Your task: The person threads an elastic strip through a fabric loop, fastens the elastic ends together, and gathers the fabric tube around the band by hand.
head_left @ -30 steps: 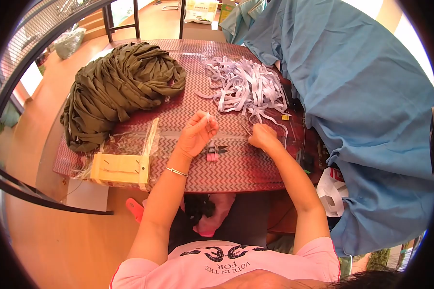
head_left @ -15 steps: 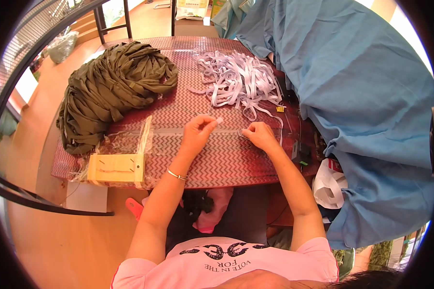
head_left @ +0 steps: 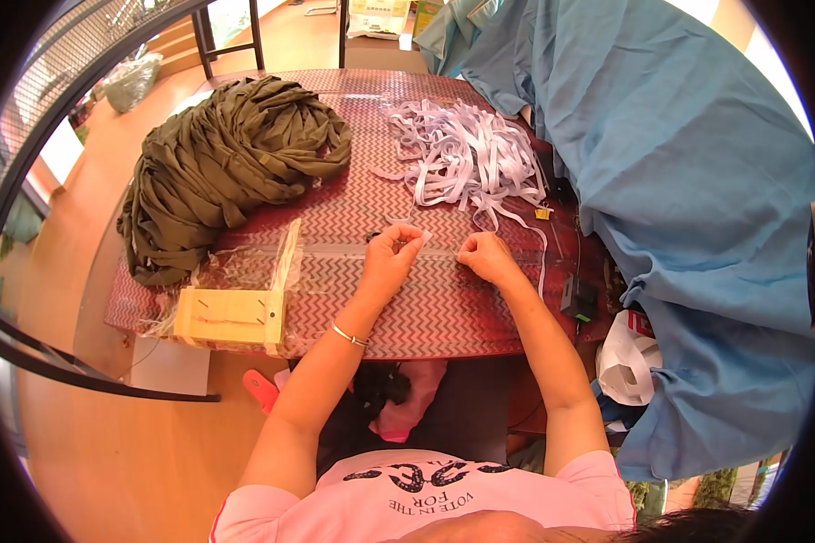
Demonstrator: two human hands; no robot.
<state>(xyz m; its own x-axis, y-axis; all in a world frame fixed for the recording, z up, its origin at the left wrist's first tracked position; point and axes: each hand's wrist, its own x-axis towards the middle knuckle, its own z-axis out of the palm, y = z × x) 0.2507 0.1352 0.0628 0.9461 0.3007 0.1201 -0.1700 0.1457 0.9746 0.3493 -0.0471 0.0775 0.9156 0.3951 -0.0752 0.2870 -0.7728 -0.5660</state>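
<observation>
My left hand (head_left: pixel 393 264) is closed in a pinch over the patterned tabletop. A small white piece (head_left: pixel 426 237) sticks out from between its thumb and fingertips. Just to the right, my right hand (head_left: pixel 492 259) is also closed, its fingertips pressed together; what they hold is hidden. The two hands are apart, close to the near side of a tangled heap of pale lilac-white flat strips (head_left: pixel 466 154). One loose strip runs down from the heap past my right wrist.
A coiled bundle of olive-green cloth (head_left: pixel 231 172) lies at the left. Nearer stands a wooden block with nails (head_left: pixel 229 315). Blue cloth (head_left: pixel 679 181) drapes along the right side of the red zigzag-patterned table (head_left: pixel 417 330). A small black box (head_left: pixel 578 297) sits at the right edge, beside a white bag (head_left: pixel 627 362).
My hands have drawn a little closer together. The small dark thing seen at my right fingertips before is now hidden. The whole view has shifted slightly.
</observation>
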